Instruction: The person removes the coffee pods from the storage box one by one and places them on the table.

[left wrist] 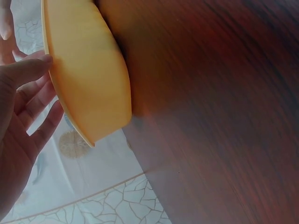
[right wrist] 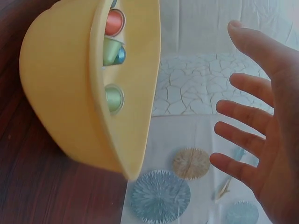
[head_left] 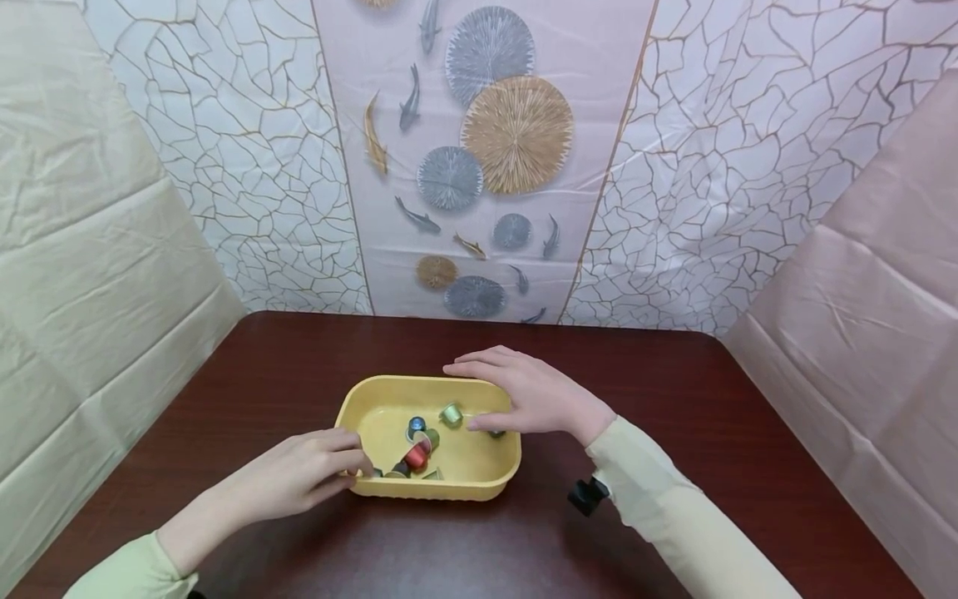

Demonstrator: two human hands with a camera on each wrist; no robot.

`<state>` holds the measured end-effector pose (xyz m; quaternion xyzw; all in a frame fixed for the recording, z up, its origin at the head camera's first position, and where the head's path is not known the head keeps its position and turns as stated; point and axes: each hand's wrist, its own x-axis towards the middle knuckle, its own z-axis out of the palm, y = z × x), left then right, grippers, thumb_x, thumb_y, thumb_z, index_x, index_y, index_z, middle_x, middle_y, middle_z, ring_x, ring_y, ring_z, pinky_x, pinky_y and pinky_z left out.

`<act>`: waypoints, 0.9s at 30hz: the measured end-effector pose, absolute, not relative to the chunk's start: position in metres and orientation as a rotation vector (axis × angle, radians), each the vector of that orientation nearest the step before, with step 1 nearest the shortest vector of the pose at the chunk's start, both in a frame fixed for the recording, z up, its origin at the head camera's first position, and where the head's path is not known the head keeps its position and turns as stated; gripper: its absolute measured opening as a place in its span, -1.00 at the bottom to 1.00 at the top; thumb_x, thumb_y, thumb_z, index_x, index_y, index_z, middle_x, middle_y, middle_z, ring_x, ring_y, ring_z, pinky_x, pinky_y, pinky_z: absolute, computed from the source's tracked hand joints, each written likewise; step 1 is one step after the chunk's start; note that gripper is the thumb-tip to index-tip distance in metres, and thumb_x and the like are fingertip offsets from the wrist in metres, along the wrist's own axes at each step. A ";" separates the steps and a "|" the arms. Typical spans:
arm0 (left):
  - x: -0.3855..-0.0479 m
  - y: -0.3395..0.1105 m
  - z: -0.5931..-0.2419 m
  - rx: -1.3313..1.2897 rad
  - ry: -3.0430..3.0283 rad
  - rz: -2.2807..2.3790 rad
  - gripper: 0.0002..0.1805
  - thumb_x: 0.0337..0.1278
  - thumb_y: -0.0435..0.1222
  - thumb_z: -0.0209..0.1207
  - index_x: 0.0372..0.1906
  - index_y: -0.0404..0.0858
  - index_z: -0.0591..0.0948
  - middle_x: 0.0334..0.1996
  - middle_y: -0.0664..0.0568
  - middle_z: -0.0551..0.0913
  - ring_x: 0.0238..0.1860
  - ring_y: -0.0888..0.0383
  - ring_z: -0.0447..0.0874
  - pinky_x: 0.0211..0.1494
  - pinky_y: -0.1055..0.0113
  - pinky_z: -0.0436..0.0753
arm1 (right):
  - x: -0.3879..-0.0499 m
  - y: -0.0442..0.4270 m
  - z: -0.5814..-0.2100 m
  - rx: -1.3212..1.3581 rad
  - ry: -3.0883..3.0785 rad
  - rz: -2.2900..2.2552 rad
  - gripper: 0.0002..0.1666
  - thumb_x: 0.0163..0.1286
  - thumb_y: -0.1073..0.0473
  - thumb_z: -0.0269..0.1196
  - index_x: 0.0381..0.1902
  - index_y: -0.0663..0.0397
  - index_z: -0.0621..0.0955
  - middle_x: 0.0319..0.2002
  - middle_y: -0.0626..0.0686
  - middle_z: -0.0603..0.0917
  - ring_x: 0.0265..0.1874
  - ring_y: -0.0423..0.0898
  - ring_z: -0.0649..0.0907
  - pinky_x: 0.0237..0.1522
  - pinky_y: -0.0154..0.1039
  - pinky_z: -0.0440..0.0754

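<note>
A yellow tray (head_left: 467,491) holds several small capsules, among them a red one (head_left: 417,456), a blue one (head_left: 416,425) and a light green one (head_left: 451,415). My left hand (head_left: 299,472) is at the tray's left front corner, its thumb against the rim and its fingers over the inner side; the left wrist view shows this hand (left wrist: 21,102) at the edge of the tray (left wrist: 91,70). Over the tray's right side, my right hand (head_left: 535,395) hovers with fingers extended and spread, and in the right wrist view the hand (right wrist: 261,126) holds nothing.
The tray stands on a dark reddish-brown table (head_left: 636,399). Behind the table hangs a patterned cloth (head_left: 299,166), with pale fabric panels (head_left: 97,274) at both sides. A black device (head_left: 587,496) is at my right wrist.
</note>
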<state>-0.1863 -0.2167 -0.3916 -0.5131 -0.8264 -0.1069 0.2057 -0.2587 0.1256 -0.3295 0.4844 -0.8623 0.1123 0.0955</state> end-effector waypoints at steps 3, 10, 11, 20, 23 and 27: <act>-0.186 -0.217 -0.391 -1.415 -2.318 -0.312 -0.57 -0.16 -0.45 0.40 -0.20 0.12 0.64 -0.30 0.35 0.58 -0.28 0.43 0.51 -0.19 0.51 0.53 | -0.259 0.116 -0.326 1.472 -2.568 0.328 -0.21 0.27 -0.37 0.25 0.41 -0.32 0.42 0.36 -0.20 0.48 0.35 -0.19 0.43 0.37 -0.14 0.40; -0.184 -0.215 -0.393 -1.356 -2.371 -0.354 -0.63 -0.14 -0.39 0.42 -0.27 0.14 0.63 -0.36 0.34 0.56 -0.34 0.45 0.48 -0.23 0.59 0.48 | -0.265 0.095 -0.320 1.511 -2.647 0.407 -0.25 0.27 -0.30 0.30 0.39 -0.30 0.45 0.34 -0.21 0.49 0.36 -0.21 0.41 0.37 -0.14 0.39; -0.184 -0.214 -0.393 -1.344 -2.380 -0.361 -0.63 -0.14 -0.38 0.43 -0.29 0.15 0.62 -0.36 0.35 0.55 -0.34 0.45 0.47 -0.23 0.58 0.48 | -0.265 0.093 -0.320 1.507 -2.663 0.418 -0.25 0.27 -0.30 0.30 0.38 -0.31 0.45 0.34 -0.22 0.49 0.36 -0.22 0.40 0.37 -0.14 0.40; -0.182 -0.212 -0.396 -1.195 -2.473 -0.496 -0.70 -0.12 -0.29 0.46 -0.43 0.21 0.63 -0.39 0.47 0.57 -0.31 0.47 0.46 -0.24 0.51 0.49 | -0.273 0.076 -0.325 1.494 -2.736 0.431 -0.26 0.28 -0.32 0.28 0.38 -0.33 0.45 0.33 -0.24 0.50 0.33 -0.22 0.43 0.35 -0.16 0.42; -0.181 -0.213 -0.397 -1.137 -2.516 -0.524 -0.70 -0.13 -0.26 0.49 -0.44 0.23 0.63 -0.40 0.49 0.57 -0.29 0.47 0.44 -0.23 0.52 0.49 | -0.276 0.075 -0.327 1.477 -2.751 0.429 -0.26 0.27 -0.33 0.28 0.38 -0.35 0.45 0.33 -0.24 0.50 0.33 -0.23 0.43 0.36 -0.17 0.42; -0.181 -0.213 -0.398 -1.054 -2.553 -0.568 -0.73 -0.15 -0.22 0.51 -0.45 0.19 0.63 -0.40 0.45 0.57 -0.29 0.44 0.39 -0.26 0.52 0.46 | -0.281 0.073 -0.331 1.475 -2.755 0.429 -0.26 0.27 -0.33 0.29 0.37 -0.36 0.45 0.33 -0.24 0.50 0.32 -0.23 0.44 0.36 -0.20 0.41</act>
